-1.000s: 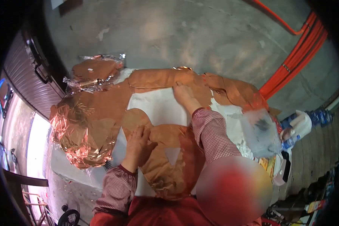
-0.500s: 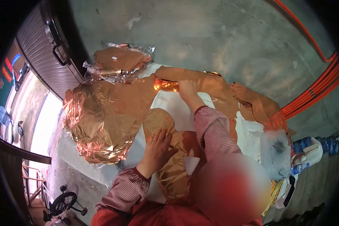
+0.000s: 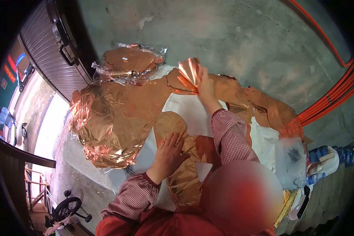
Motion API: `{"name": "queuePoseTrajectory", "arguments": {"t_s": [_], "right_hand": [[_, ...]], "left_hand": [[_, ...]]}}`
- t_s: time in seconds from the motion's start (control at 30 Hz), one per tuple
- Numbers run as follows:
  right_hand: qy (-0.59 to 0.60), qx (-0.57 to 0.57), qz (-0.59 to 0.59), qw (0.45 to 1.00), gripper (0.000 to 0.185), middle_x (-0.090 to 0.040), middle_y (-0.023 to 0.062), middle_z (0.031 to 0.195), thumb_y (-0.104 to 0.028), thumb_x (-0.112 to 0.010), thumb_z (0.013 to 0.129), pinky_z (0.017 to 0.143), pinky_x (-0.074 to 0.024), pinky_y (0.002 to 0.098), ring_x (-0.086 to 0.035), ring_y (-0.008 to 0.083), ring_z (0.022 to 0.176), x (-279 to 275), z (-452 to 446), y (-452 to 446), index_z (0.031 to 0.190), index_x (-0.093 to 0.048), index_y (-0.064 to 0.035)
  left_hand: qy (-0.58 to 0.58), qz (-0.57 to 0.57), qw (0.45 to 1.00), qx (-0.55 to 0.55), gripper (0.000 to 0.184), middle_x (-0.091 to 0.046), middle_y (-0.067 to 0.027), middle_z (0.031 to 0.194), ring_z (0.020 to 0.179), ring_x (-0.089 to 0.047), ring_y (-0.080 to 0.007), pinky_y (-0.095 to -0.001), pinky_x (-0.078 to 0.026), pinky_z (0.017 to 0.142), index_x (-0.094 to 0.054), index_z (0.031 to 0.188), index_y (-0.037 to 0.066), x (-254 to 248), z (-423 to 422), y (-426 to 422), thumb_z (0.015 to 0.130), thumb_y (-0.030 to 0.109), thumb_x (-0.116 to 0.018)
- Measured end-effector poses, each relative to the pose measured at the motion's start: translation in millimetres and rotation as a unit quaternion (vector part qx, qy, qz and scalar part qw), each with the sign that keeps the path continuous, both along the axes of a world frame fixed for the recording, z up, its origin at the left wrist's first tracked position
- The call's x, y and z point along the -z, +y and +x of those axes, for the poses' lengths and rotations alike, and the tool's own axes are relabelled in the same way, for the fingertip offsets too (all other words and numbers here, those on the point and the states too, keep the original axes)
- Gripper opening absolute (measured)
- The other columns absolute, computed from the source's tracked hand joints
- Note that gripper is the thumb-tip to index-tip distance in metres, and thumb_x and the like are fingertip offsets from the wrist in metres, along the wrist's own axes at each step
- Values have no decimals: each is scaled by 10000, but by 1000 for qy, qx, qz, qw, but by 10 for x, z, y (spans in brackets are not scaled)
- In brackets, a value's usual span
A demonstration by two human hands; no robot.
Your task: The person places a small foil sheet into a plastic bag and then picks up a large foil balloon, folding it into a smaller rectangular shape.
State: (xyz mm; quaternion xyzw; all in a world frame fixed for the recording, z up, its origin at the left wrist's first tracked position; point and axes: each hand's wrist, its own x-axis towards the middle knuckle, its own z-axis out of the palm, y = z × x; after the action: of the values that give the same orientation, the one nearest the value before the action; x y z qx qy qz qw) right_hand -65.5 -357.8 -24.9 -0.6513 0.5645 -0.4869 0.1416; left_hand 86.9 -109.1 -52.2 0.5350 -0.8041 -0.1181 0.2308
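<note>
My left hand [image 3: 170, 155] lies flat, fingers stretched out, on a gold foil balloon [image 3: 169, 125], which is uninflated and spread out in front of me. A triangular opening in this foil shows white beneath. Farther out, my right hand [image 3: 205, 84] is closed on the folded-up edge of a copper-coloured foil balloon [image 3: 190, 70], also flat. That edge stands up from a layered stack of similar foil [image 3: 224, 88]. Its fingertips are partly hidden behind the hand. To the left spreads a large crinkled heap of shiny gold foil [image 3: 106, 126].
A clear plastic bag of flat foil [image 3: 131, 62] lies at the back left. White sheeting [image 3: 187, 108] shows under the foil. Orange hoses [image 3: 330, 94] run along the right, near blue plastic bottles [image 3: 344, 155]. A shutter door [image 3: 47, 51] stands at the left.
My right hand has pulled the foil edge upward and away, so it now stands folded up. My left hand stays on the gold foil.
</note>
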Motion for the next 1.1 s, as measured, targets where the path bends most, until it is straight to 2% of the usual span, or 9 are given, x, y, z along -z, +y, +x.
{"name": "queuePoseTrajectory", "arguments": {"t_s": [0.07,0.1,0.17,0.3,0.37,0.5,0.7,0.77,1.1], "right_hand": [[304,-62,-22,951,217,-633,184,740,-141,-586,845,622,-479,460,-628,364,724,-207,41,88,1045,-533,-74],[302,-63,-23,951,217,-633,184,740,-141,-586,845,622,-479,460,-628,364,724,-134,40,19,1045,-533,-74],[469,-209,-156,844,208,-662,150,749,-141,-541,837,627,-511,441,-658,337,735,197,17,-183,1027,-574,-62],[468,-171,-267,825,191,-679,124,733,-129,-528,812,629,-526,416,-674,301,709,471,163,-200,945,-636,-44],[545,-108,-74,828,149,-684,117,727,-111,-545,795,644,-531,415,-681,288,696,426,214,-153,827,-671,-39],[555,-91,-47,826,126,-687,135,761,-90,-552,786,665,-530,405,-682,286,707,347,192,-176,773,-676,-66],[443,-45,-20,895,123,-691,158,786,-103,-574,811,638,-531,396,-692,272,758,320,114,-161,803,-689,-63],[331,-50,18,942,121,-662,175,766,-152,-589,827,636,-475,483,-649,352,738,334,84,-163,817,-658,-54],[213,-23,34,976,225,-650,186,742,-276,-594,875,651,-464,489,-633,359,747,191,37,-88,912,-661,-65]], "left_hand": [[-6,6,1000,4,639,-430,-191,1368,1300,-372,-381,-472,-341,1021,-451,1334,46,-16,-1,1,818,357,-664],[-7,5,1000,2,639,-430,-191,1368,1300,-372,-381,-472,-341,1021,-451,1334,46,-7,0,-9,818,357,-664],[-19,14,1000,-1,645,-420,-187,1380,1314,-361,-374,-469,-332,1031,-441,1345,54,39,-2,-4,825,368,-656],[-16,-26,999,-12,630,-466,-189,1323,1277,-409,-347,-465,-356,1011,-497,1263,29,121,-27,-10,788,398,-682],[-24,-37,999,-10,626,-467,-192,1321,1274,-411,-344,-461,-358,1008,-505,1253,29,116,-24,-11,782,401,-685],[-22,15,1000,-5,625,-426,-180,1373,1311,-363,-363,-459,-322,1041,-447,1340,55,47,-11,-5,842,381,-637],[-10,8,1000,-8,601,-434,-178,1363,1307,-365,-364,-457,-323,1040,-474,1311,48,58,-17,1,836,373,-647],[-7,8,1000,-6,602,-435,-178,1364,1304,-368,-366,-459,-324,1038,-474,1311,47,58,-13,-1,833,369,-650],[-5,22,1000,-6,620,-432,-184,1367,1311,-363,-373,-460,-327,1036,-466,1317,47,18,-20,-12,818,357,-664]]}}
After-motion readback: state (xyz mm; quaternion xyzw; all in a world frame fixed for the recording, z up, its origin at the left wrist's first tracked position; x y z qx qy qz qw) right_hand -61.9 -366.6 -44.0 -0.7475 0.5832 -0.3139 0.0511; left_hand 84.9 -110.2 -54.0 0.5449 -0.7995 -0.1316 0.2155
